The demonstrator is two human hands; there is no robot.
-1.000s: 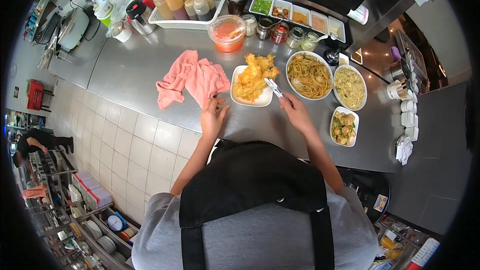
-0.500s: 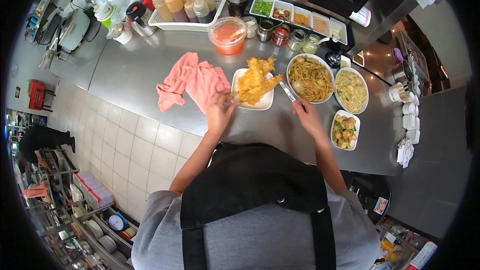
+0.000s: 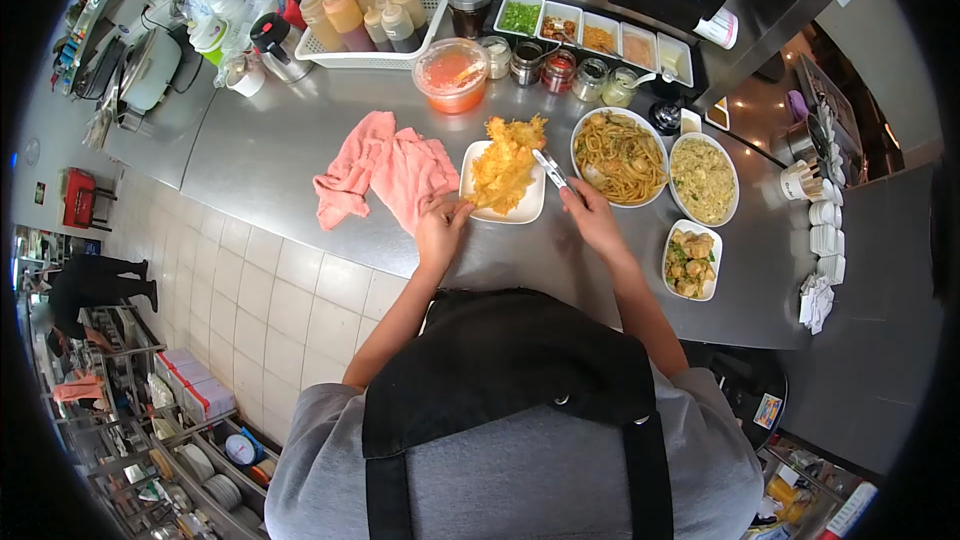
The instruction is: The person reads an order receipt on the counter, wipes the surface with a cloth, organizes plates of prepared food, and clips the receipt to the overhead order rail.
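A white square dish (image 3: 527, 208) of golden fried food (image 3: 505, 168) sits on the steel counter (image 3: 270, 150) in front of me. My right hand (image 3: 592, 217) is closed on metal tongs (image 3: 552, 169), whose tips are at the right side of the food. At the dish's lower left corner is my left hand (image 3: 440, 230), its fingertips pinched at the rim; whether they hold the rim is too small to tell. Just left of the dish lies a crumpled pink cloth (image 3: 385, 165).
Right of the dish stand a noodle bowl (image 3: 620, 156), a rice bowl (image 3: 703, 178) and a small dish (image 3: 690, 260). Behind are a red-orange tub (image 3: 450, 75), several jars, a bottle basket (image 3: 370, 58) and a topping tray. A person (image 3: 85, 285) bends at shelves far left.
The fried food has settled flatter within the dish. The tongs have shifted from beside the dish to the food's right side. My left hand has come up to the dish's corner.
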